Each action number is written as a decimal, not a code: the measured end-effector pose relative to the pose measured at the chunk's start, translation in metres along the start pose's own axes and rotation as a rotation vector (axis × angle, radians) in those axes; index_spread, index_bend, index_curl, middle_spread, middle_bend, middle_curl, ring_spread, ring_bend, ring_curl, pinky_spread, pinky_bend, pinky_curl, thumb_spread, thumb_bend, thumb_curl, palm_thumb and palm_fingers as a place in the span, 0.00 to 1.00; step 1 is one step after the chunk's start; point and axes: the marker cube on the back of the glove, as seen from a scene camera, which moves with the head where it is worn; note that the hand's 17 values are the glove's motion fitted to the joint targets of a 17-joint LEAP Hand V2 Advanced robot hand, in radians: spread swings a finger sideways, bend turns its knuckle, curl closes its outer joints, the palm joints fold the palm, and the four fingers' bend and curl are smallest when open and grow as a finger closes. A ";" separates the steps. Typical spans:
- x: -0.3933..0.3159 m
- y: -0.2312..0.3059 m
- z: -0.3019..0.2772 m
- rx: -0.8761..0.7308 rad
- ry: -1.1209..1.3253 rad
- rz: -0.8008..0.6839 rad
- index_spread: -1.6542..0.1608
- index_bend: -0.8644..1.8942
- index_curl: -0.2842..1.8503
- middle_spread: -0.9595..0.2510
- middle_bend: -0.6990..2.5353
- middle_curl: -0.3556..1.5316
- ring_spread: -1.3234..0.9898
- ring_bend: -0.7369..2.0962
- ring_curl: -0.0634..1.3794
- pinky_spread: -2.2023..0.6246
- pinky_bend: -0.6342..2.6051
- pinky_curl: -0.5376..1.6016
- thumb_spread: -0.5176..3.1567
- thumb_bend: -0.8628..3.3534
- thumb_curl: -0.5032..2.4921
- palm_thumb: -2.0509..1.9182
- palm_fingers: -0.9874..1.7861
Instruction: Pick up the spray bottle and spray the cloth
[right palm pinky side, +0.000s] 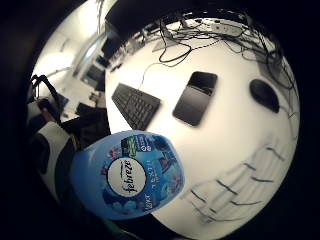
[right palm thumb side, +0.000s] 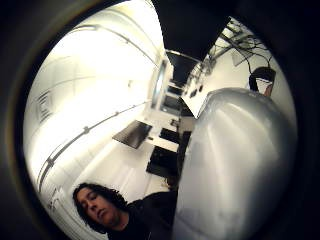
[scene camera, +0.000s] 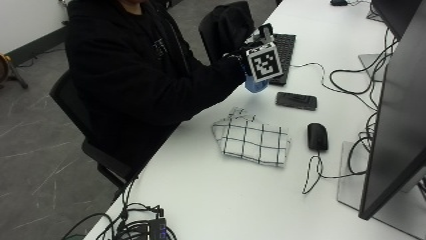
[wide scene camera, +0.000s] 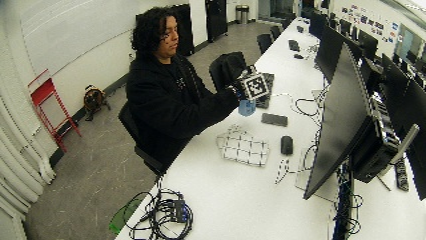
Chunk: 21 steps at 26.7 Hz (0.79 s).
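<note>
Fingers of the gloved right hand (scene camera: 241, 62) cannot be made out singly in any view, though the hand plainly holds the Febreze spray bottle (scene camera: 255, 84) off the table, so I take them to be wrapped round its upper part; whether one rests on the trigger I cannot tell. The bottle hangs in the air with its blue base showing below the hand, up and away from the checked cloth (scene camera: 251, 140), on the side toward the black keyboard (scene camera: 283, 56). In the little-finger palm view the bottle's labelled blue body (right palm pinky side: 127, 175) fills the near field, with the cloth on the white table (right palm pinky side: 235, 145) beyond it.

The cloth lies loosely folded near the table edge in front of the person, well apart from the bottle. A dark phone (scene camera: 296, 100) lies between the cloth and the keyboard, and a black mouse (scene camera: 317, 136) sits just beside the cloth on the side away from the person.

As I judge it, the picking up is done: the bottle is lifted and in hand. Spraying is left. No mist or wet mark shows on the cloth, and the bottle is not yet over it. I cannot see which way the nozzle faces. The hand would need to bring the bottle nearer the cloth, aim the nozzle down at it and squeeze the trigger.
</note>
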 end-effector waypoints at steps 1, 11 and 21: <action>0.005 -0.001 0.007 0.045 -0.015 0.010 0.75 0.41 0.42 0.63 0.42 0.48 0.48 0.53 0.38 0.67 0.34 0.44 0.22 0.20 0.44 0.75 0.85; 0.031 -0.001 0.060 0.106 0.018 0.019 0.75 0.41 0.42 0.63 0.42 0.48 0.48 0.53 0.38 0.67 0.34 0.44 0.23 0.20 0.44 0.75 0.86; 0.039 -0.002 0.064 0.159 -0.026 -0.030 0.75 0.41 0.42 0.63 0.42 0.48 0.48 0.53 0.38 0.66 0.35 0.45 0.23 0.20 0.44 0.75 0.86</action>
